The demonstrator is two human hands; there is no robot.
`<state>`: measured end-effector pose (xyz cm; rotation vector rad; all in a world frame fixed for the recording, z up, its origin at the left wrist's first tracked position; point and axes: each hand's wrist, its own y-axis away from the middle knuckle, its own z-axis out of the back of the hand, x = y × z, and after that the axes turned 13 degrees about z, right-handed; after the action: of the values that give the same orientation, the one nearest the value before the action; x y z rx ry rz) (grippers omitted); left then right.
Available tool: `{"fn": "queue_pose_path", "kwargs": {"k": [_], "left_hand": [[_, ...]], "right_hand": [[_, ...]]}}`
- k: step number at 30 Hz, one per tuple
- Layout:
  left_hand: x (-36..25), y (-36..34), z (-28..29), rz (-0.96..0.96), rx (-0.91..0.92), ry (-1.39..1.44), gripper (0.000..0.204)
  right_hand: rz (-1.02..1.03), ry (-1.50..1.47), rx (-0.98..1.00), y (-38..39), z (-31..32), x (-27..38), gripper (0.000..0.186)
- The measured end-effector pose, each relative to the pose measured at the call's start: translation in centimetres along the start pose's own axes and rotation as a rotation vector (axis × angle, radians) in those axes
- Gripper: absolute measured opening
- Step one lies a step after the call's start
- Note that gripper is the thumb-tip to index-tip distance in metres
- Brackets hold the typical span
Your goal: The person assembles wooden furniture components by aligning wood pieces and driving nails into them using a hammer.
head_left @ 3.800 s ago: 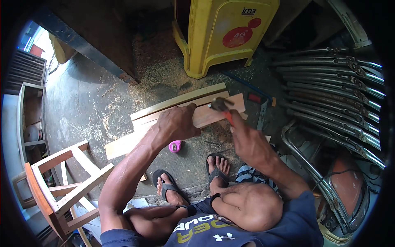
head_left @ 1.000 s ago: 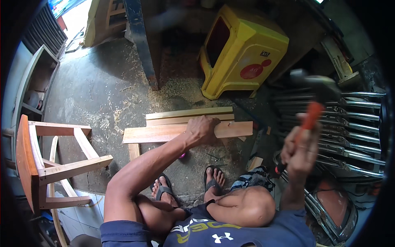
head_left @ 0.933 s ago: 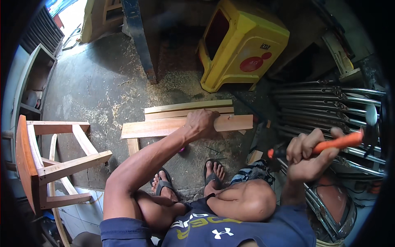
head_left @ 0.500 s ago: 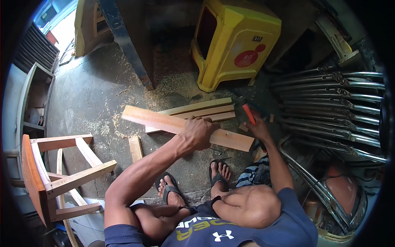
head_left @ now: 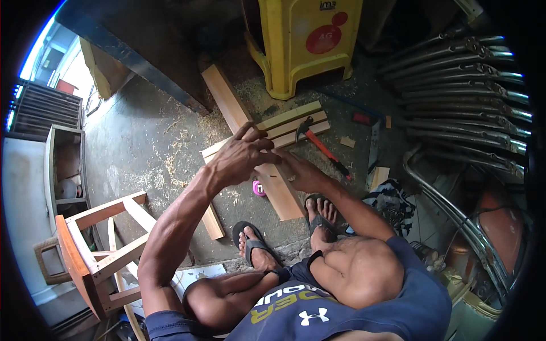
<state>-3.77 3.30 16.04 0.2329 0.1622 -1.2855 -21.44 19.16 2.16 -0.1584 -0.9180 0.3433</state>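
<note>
A long pale wooden board [head_left: 226, 102] lies slantwise across several narrower wood strips [head_left: 296, 119], a small dark slot in its near part. Over the board's middle is my left hand [head_left: 240, 156], fingers bent and spread apart, the thumb side toward my other hand. My right hand [head_left: 301, 172] is at the board's right edge; its fingertips are hidden behind the left hand, so its grip cannot be made out. A claw hammer [head_left: 323, 149] with a red and black handle rests partly on the strips, right of my hands. A pink tape measure [head_left: 259, 188] is on the floor beside the board.
At the left, an unfinished wooden stool [head_left: 85, 244] lies on its side. A yellow plastic stand [head_left: 310, 51] is at the back, next to a dark table leg [head_left: 142, 68]. Stacked chrome tubes [head_left: 466, 91] fill the right. Sawdust and a short offcut [head_left: 213, 221] are on the floor.
The hammer left my right hand and now lies on the strips. The board has swung round, its far end pointing away from me. My right hand has moved left, up to my left hand.
</note>
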Motion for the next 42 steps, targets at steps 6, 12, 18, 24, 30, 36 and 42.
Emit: {"fn": "queue_pose_path", "kwargs": {"k": [6,12,18,24,30,36,42], "left_hand": [[0.8,1.3,1.5,0.081,0.068,-0.185,0.048],[1.1,3.1,3.4,0.048,-0.075,-0.212,0.046],[1.5,6.7,0.7,0.493,-0.302,0.016,0.064],[-0.6,13.0,-3.4,0.838,-0.141,1.566,0.089],[-3.5,8.2,-3.3,1.228,-0.023,0.745,0.076],[-3.4,8.9,-5.5,1.146,-0.175,0.791,0.058],[-3.7,8.5,-5.0,1.042,-0.188,0.769,0.058]], "right_hand": [[-0.033,-0.109,-0.11,-1.6,-0.6,3.0,0.071],[-0.072,0.013,-0.192,-2.3,-1.4,5.9,0.073],[0.015,0.182,-0.272,-3.1,-2.3,5.8,0.071],[-0.009,0.295,-0.241,-4.2,-3.3,6.0,0.07],[-0.021,0.327,-0.275,-3.8,-5.4,5.6,0.07],[-0.002,0.344,-0.222,-3.4,-4.6,5.5,0.07],[-0.026,0.352,-0.251,-2.6,-5.0,5.3,0.072]]}}
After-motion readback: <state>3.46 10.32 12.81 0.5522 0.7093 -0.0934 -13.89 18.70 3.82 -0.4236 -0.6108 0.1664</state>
